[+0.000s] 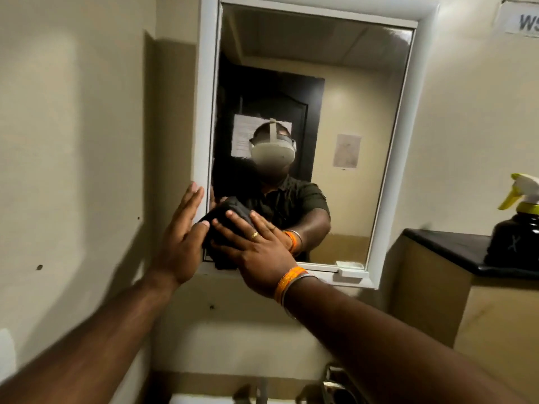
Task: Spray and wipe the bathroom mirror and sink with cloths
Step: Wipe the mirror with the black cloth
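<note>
While both hands meet at the mirror's (335,112) lower left corner, we see the black cloth (226,228) bunched against the glass there, its lower end hanging over the bottom frame rail. The right hand (256,252) lies on the cloth with fingers (233,218) straight and spread, pressing it flat to the mirror; a ring sits on one finger and orange and metal bands (288,282) circle the wrist. The left hand (180,243) is just left of the cloth, fingers straight and relaxed, their tips up along the mirror's white left frame and the thumb touching the cloth's edge. We would call neither hand clenched.

Above and to the right of the cloth, most of the glass lies uncovered, out to the top rail and the right frame. A small white clip (351,269) sits on the bottom rail near the mirror's lower right corner.

Right of the mirror, a dark surface (443,243) tops a beige cabinet, and on it stands a black spray bottle (516,228) with a yellow and white trigger head, well apart from the hands. Left of the mirror the wall (73,141) is plain cream, with a few dark marks. Up right of the mirror, a sign (522,18) is cut off by the picture's edge.

Below the mirror, under the forearms, a white sink (204,399) rim and a metal tap (261,392) show dimly at the bottom edge; we cannot make out more of them.
</note>
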